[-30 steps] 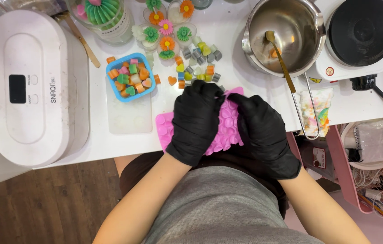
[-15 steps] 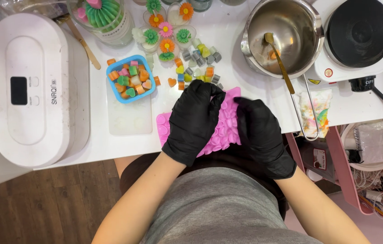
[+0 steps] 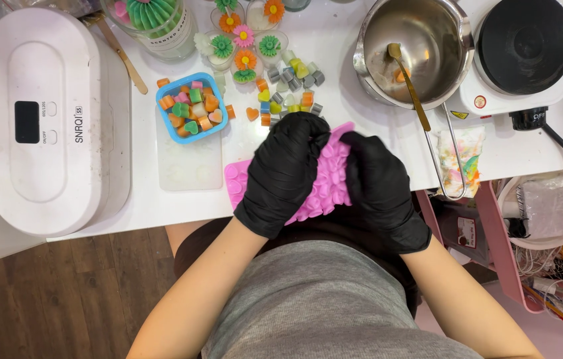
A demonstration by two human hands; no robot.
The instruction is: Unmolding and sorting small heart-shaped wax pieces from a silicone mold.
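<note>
— What has changed?
— The pink mould (image 3: pixel 325 183) now tilts higher at its far right corner; my left hand (image 3: pixel 286 174) and right hand (image 3: pixel 379 186) both clench it.
— Where?
— At the near edge of the worktop (image 3: pixel 335 133), right of the blue dish (image 3: pixel 192 108).

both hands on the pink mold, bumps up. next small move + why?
Probably press the bumps with the thumbs to push pieces out. Both gloved hands, left and right, grip the pink mold, flexed with its bumps facing up at the table edge; loose coloured pieces already lie just beyond it.
</note>
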